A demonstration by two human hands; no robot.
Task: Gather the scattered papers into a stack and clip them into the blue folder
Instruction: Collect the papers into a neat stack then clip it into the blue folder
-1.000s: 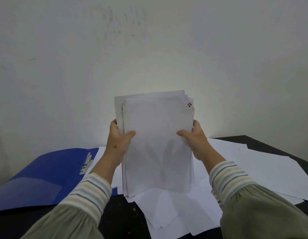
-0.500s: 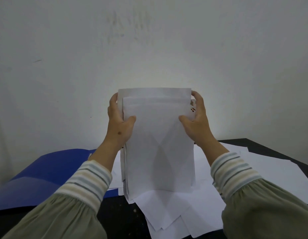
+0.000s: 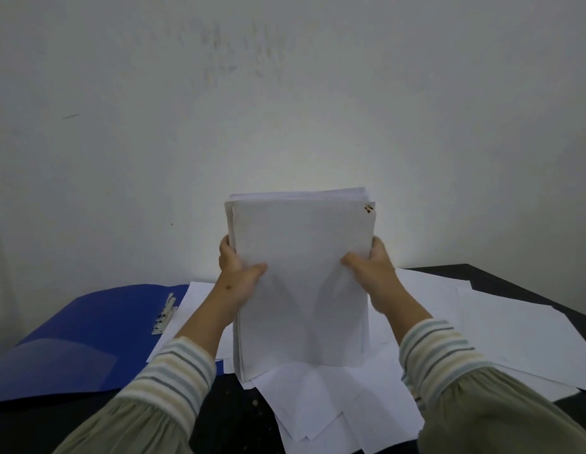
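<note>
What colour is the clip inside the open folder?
Silvery metal, set against the blue folder; the clip shows best in the head view, left of the held stack.

One stack of paper (image 3: 301, 283), held upright at centre. Two hands: one left hand (image 3: 237, 276) at 9 o'clock of the stack, one right hand (image 3: 372, 267) at 3 o'clock. One blue folder (image 3: 88, 326) at 8 o'clock, bearing one metal clip (image 3: 165, 314). Loose sheets (image 3: 501, 326) from 3 to 6 o'clock: several, overlapping, exact number indeterminable. One table (image 3: 232, 421).
</note>
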